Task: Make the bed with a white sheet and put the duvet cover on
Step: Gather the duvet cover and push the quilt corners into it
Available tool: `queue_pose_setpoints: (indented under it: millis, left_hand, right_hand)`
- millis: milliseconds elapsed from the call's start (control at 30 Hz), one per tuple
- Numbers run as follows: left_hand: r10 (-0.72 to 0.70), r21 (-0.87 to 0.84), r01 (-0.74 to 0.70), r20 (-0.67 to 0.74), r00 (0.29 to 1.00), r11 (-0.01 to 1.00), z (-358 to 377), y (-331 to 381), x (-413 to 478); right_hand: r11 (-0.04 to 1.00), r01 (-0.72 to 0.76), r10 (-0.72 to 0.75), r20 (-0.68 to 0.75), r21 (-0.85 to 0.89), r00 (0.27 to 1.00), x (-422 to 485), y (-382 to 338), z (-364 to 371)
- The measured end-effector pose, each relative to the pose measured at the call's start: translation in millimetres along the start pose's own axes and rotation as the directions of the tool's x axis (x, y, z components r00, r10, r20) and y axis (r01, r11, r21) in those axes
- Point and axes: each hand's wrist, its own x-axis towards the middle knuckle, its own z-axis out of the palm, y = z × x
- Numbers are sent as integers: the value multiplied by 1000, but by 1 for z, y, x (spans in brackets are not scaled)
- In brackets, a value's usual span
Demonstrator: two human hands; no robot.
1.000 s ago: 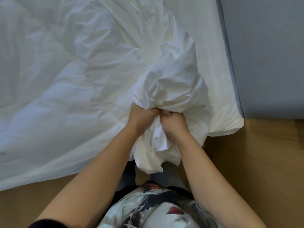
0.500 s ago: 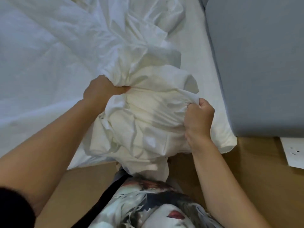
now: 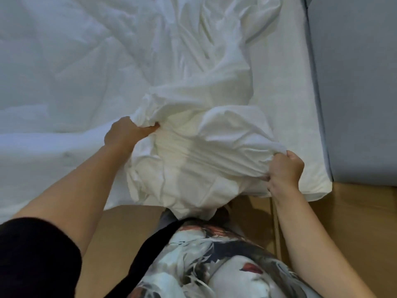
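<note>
Gripping a fold of the crumpled white cotton duvet cover [image 3: 204, 160] at the centre of the frame, the left hand [image 3: 126, 136] had its fingers curled into the cloth at the bundle's upper left. The right hand [image 3: 283, 171] pinched a bunched edge at its right side. The 2 hands were well apart, with the fabric drawn between them.

The bundle lay on the bed's near edge, its lower tip hanging toward the tan wooden floor [image 3: 343, 222]. On the right, the flat white bed sheet [image 3: 287, 108] looked spread over the mattress down to the lower-right corner, so that step seemed done. The cover seemed far from on: it was bunched and unspread, and I could not tell whether any filling was inside. Opening it out, feeding the duvet in and smoothing seemed left.

Across the upper left, rumpled white bedding [image 3: 64, 82] touched the bundle; white on white, its edges were hard to separate and it could drag along. A pale grey panel [image 3: 354, 82] bounded the right.
</note>
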Motion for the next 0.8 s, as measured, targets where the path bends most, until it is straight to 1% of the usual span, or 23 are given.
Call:
queue_pose_setpoints:
  millis: [67,167,233,267,300,333,367,400,433,467,500,533,567,600,633,700,800]
  left_hand:
    - [-17,30,18,-26,1000,999,2,-22,0]
    - [6,-65,0,79,997,998,19,-26,-2]
    - [-55,-129,72,132,990,989,23,-17,-3]
    - [-69,-125,81,92,993,989,24,-11,-4]
    - [-21,-80,21,-8,1000,997,23,-4,-7]
    - [113,-14,-116,-137,984,993,23,5,-13]
    - [318,43,-317,-248,915,947,22,18,-25]
    - [515,63,-524,-314,798,850,24,32,-38]
    - [643,25,-672,-316,697,740,28,47,-53]
    - [706,-60,-740,-255,661,670,34,60,-67]
    - [716,-150,-730,-143,683,666,39,72,-78]
    - [680,-182,-668,-1,733,721,46,83,-83]
    - [626,-158,-608,123,770,778,53,91,-84]
    - [581,-135,-565,205,788,814,59,97,-82]
    - [557,-146,-538,249,792,830,64,102,-79]
    - [540,-200,-502,272,797,841,73,106,-71]
    - [534,-351,-449,198,822,821,81,100,-69]
  right_hand:
    - [999,32,-31,27,-38,999,-8,5,13]
    - [997,56,-52,65,-54,997,-20,7,28]
    - [994,89,-83,96,-63,992,-27,5,36]
    - [992,108,-100,113,-72,989,-31,4,39]
    - [989,127,-116,129,-80,985,-36,3,43]
    - [986,147,-134,145,-83,980,-40,2,46]
    - [981,173,-158,159,-84,975,-44,1,49]
    - [974,208,-191,176,-88,966,-48,-1,51]
    - [964,248,-225,199,-97,954,-51,-2,51]
    - [953,284,-254,228,-108,940,-54,-3,51]
    - [943,313,-277,254,-113,927,-56,-4,49]
    - [936,334,-294,272,-111,916,-57,-4,47]
    - [931,348,-307,278,-110,910,-57,-4,44]
    - [927,355,-312,274,-122,910,-57,-3,41]
    - [924,351,-304,272,-148,913,-57,-1,38]
    - [937,291,-234,273,-192,933,-56,3,34]
    - [973,127,-67,293,-192,954,-50,8,25]
